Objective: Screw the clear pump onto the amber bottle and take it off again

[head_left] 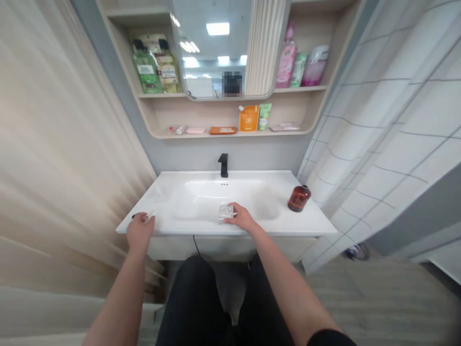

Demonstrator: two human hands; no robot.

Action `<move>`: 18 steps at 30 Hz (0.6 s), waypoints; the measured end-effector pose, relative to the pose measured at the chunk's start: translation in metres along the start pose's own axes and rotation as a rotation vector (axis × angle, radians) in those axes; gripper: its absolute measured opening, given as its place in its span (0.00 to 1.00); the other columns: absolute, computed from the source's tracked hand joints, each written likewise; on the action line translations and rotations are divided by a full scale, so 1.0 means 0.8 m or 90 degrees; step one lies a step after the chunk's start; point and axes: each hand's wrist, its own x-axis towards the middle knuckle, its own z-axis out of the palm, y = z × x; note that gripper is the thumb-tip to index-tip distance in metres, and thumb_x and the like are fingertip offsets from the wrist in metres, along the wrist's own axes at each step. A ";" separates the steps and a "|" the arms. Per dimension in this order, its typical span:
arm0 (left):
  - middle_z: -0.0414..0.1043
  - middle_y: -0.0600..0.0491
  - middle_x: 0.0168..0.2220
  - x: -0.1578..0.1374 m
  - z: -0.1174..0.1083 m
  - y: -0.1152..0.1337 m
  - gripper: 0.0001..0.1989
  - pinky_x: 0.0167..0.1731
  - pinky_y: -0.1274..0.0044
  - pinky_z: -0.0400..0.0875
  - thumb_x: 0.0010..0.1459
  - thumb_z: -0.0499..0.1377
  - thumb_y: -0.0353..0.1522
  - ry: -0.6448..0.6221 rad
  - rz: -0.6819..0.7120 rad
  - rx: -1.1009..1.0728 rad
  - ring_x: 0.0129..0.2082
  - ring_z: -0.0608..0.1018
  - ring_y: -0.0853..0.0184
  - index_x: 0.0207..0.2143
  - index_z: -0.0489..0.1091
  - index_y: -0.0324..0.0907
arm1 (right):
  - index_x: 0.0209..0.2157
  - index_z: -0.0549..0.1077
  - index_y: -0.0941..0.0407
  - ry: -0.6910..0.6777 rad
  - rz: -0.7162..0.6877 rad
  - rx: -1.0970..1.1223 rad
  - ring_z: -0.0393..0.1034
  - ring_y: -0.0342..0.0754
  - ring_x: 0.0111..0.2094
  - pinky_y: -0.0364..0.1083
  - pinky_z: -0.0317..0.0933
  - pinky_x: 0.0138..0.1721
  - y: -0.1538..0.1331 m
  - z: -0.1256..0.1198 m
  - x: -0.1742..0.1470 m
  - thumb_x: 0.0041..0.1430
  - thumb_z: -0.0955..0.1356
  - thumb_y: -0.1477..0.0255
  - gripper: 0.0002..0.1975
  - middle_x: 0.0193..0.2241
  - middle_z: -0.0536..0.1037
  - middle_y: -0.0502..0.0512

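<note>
Legs [189, 300] in black trousers closest, with black sleeve [331, 337] at lower right and bare forearms [124, 288] stretched forward on either side. Pale drawer front [288, 245] beyond the knees, dark cable [196, 245] hanging across it. Left hand [139, 233] at the left front edge of the white bench [313, 226], fingers partly curled with a gap to the thumb; small dark thing [133, 216] just beside the fingertips, cannot tell whether held.

Right hand [243, 217] near the middle, thumb and fingers closed on the right side of transparent box [225, 212], parted only as far as its thickness. Box small, squarish, colourless, with pale glints along its edges; over the near side of white basin [201, 204], cannot tell whether touching its rim.

Bench edge straight along the front, sides slanting inward toward the back. Room for sideways movement between the 2 hands, and from box rightward to brown bottle [299, 198], near the right edge. Black tap [224, 166] upright behind basin. Beige curtain [65, 120] close along the left.

On lower shelf [201, 115], orange pouch [249, 118] with pale print beside green tube [264, 117]. Higher up at left, green bottle [147, 72] and yellow bottle [168, 72], 2 black caps, pale labels; at right, pink bottle [287, 62]. Lettering too blurred to read. Mirror [216, 53] between, with ceiling lights reflected.
</note>
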 end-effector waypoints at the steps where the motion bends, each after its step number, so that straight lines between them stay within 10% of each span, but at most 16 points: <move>1: 0.82 0.42 0.44 0.001 0.002 0.001 0.24 0.47 0.62 0.73 0.63 0.61 0.48 0.005 0.015 0.028 0.47 0.80 0.47 0.54 0.77 0.43 | 0.50 0.77 0.51 0.001 0.002 -0.005 0.79 0.56 0.43 0.53 0.73 0.47 -0.001 0.000 0.000 0.43 0.85 0.54 0.35 0.42 0.83 0.51; 18: 0.73 0.33 0.60 -0.019 0.002 0.036 0.25 0.62 0.53 0.65 0.69 0.58 0.44 0.090 0.173 0.084 0.61 0.72 0.40 0.60 0.75 0.37 | 0.50 0.77 0.51 0.008 0.011 -0.018 0.79 0.56 0.43 0.53 0.73 0.47 0.001 -0.001 0.000 0.43 0.85 0.54 0.35 0.42 0.83 0.51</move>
